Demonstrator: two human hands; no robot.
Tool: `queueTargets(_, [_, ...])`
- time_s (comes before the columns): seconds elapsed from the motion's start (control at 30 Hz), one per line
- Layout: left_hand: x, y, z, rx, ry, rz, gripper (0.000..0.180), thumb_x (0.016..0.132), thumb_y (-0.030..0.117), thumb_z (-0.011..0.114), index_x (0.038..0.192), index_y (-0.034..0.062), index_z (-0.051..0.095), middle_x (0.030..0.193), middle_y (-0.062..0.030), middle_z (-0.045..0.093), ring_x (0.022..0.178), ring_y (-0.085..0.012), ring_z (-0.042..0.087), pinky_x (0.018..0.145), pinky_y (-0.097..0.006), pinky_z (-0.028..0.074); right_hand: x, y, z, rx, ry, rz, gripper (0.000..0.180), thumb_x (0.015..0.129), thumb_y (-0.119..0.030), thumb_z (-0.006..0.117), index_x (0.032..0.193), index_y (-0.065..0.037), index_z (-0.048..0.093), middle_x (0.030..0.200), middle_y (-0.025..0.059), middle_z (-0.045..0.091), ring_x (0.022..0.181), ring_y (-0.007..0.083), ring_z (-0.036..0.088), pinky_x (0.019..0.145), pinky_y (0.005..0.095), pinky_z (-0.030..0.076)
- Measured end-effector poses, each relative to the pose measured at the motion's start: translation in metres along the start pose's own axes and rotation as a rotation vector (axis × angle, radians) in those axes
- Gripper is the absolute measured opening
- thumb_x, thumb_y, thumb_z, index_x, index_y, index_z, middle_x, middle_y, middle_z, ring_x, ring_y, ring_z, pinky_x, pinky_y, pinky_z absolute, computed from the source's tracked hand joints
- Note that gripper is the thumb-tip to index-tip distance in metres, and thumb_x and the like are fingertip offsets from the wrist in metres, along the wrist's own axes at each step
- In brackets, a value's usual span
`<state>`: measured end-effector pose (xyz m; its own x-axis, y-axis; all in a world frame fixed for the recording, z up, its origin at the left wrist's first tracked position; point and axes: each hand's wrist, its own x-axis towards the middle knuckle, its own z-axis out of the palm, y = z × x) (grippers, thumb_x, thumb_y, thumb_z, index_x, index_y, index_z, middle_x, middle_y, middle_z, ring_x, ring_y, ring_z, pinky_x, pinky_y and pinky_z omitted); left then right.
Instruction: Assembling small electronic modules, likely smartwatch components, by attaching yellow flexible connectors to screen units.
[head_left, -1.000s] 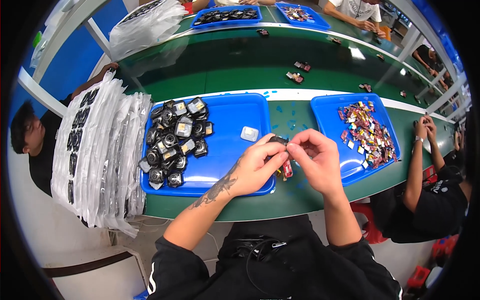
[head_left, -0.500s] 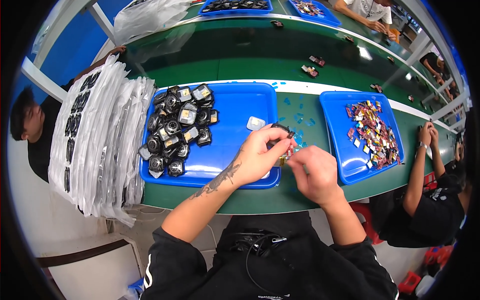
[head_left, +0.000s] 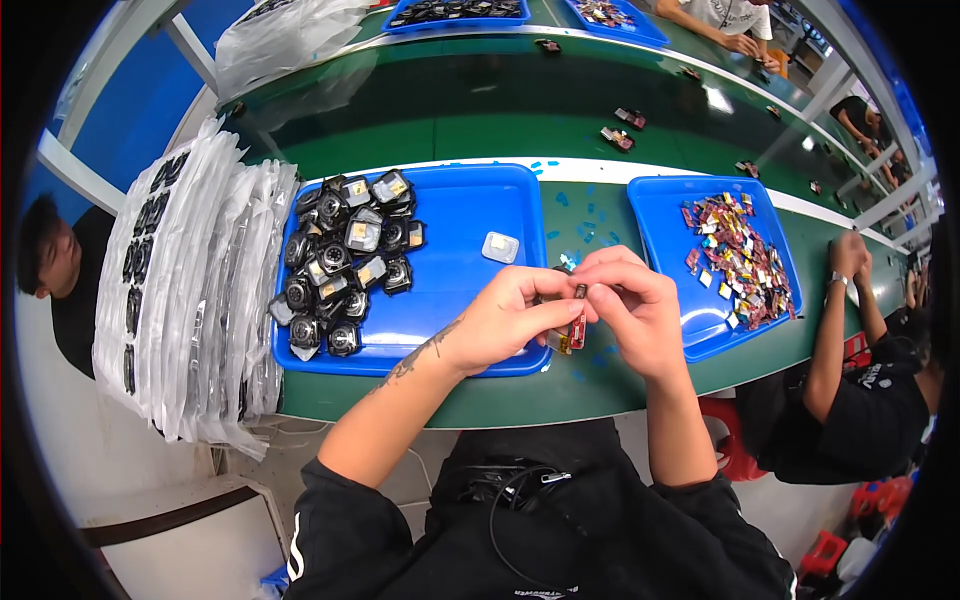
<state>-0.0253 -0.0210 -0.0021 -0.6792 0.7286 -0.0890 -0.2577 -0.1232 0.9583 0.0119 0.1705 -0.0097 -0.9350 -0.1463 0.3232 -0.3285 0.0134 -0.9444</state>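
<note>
**Both hands pinched on a small part at the front of the left blue tray**

Small dark part [head_left: 579,291], held up between both sets of fingertips, just past the right front corner of the left blue tray [head_left: 455,265]. Left hand [head_left: 510,318] closed around it from the left, thumb and forefinger pressed together on it. Right hand [head_left: 632,305] closed on it from the right, fingers curled over the top. A red and gold strip [head_left: 572,335] hanging under the hands, touching the left fingers.

Shape of the small dark part mostly hidden by the fingers; only a dark end visible. Hard to tell whether strip and part are joined.

In the left blue tray: a heap of black round pieces [head_left: 345,265] with shiny faces, filling its left half, and one clear little packet [head_left: 500,247] alone near its right side. Right of that tray, well apart: a second blue tray [head_left: 665,245] with a pile of red and gold scraps [head_left: 742,258]. Left of the left blue tray, touching its edge: a stack of clear plastic bags [head_left: 190,300] standing on edge.

Green workbench [head_left: 470,120] with a white stripe behind the trays; small blue flecks scattered between them. More blue trays far across the bench. Another person's arm [head_left: 838,320] resting on the bench to the right of the second tray.
</note>
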Motion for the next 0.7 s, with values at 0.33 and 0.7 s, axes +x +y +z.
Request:
queueTargets(0.33, [0.001, -0.010, 0.004, -0.130, -0.092, 0.098, 0.016, 0.097, 0.015, 0.056, 0.103, 0.0017, 0.065, 0.084, -0.0004, 0.063, 0.071, -0.0049, 0.054, 0.064, -0.021, 0.044, -0.008, 0.003, -0.007, 0.295, -0.084, 0.081, 0.015, 0.088, 0.000, 0.062, 0.102, 0.002, 0.067, 0.112, 0.0105, 0.053, 0.096, 0.0152, 0.057, 0.079, 0.0265, 0.051])
queueTargets(0.7, [0.005, -0.017, 0.002, 0.141, 0.345, 0.228, 0.030, 0.095, 0.002, 0.048, 0.124, 0.0043, 0.041, 0.112, -0.0077, 0.059, 0.084, -0.0083, 0.052, 0.075, -0.024, 0.046, -0.013, 0.000, -0.005, 0.265, 0.254, 0.143, 0.007, 0.095, -0.007, 0.056, 0.098, -0.002, 0.058, 0.109, 0.0130, 0.065, 0.093, 0.0124, 0.059, 0.081, 0.0275, 0.048])
